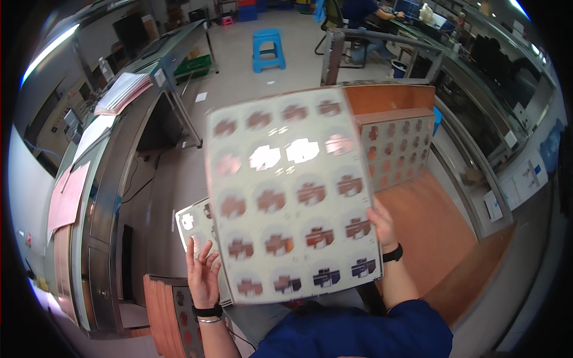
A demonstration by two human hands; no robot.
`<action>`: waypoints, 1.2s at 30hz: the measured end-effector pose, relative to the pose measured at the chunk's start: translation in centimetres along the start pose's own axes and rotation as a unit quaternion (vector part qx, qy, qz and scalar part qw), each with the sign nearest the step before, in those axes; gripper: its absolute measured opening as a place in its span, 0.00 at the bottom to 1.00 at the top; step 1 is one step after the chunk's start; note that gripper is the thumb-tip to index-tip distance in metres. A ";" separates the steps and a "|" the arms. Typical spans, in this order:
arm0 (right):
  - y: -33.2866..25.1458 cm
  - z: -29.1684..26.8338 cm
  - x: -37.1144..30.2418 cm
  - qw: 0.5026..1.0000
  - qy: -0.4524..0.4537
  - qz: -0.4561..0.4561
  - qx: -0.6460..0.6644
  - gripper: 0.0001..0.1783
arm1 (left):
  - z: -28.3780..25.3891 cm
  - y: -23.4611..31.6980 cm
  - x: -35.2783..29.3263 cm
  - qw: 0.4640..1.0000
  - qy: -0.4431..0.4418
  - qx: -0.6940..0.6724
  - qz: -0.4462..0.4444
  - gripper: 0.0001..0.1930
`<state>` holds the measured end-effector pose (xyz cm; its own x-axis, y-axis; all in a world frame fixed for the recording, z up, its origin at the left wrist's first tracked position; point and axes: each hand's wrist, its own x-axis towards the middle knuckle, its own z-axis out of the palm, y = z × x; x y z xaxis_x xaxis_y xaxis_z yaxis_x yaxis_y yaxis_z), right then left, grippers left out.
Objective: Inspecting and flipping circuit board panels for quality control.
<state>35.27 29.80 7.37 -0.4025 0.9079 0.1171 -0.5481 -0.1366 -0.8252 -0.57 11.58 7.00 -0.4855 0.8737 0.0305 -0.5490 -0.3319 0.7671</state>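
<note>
A large pale panel (292, 224) with rows of copper-coloured cut-out shapes, like a circuit board panel, is held up in front of me, tilted. My right hand (383, 225) grips its right edge, the fingers partly hidden by the panel. Beside the lower left edge is my left hand (204, 271), fingers raised and spread, holding nothing. Behind that hand, a second similar panel (187, 222) shows only its left part; the rest is covered. A stack of panels (162, 313) with copper-coloured edges is at the lower left.
At right, a metal-framed cart (459, 137) with a brown base board (427, 232) carries more upright panels (397, 146). Papers (122, 92) lie on the left workbench (101, 238). A blue stool (268, 51) stands ahead. Another person (361, 12) sits at a far desk.
</note>
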 end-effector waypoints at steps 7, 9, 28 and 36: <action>-7.3 -6.6 -4.9 0.936 0.244 -0.244 -0.065 0.25 | -1.9 -1.0 -0.8 0.995 0.029 0.062 -0.067 0.24; -8.6 -7.7 -6.2 0.915 0.297 -0.268 -0.060 0.24 | -2.4 -1.7 -1.2 0.994 0.041 0.057 -0.080 0.23; -7.1 -16.2 0.4 0.854 0.489 -0.090 -0.155 0.27 | -3.0 -2.7 -1.7 0.987 0.121 0.046 -0.092 0.16; 2.0 -21.2 11.4 0.838 0.267 -0.010 -0.476 0.45 | -3.0 -3.2 -1.8 0.986 0.137 0.042 -0.087 0.15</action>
<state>45.07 48.30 -4.68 0.1242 0.9888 0.0826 0.3850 0.0287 -0.9225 0.01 9.99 2.52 -0.5603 0.7823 -0.2722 -0.5879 -0.1440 0.7960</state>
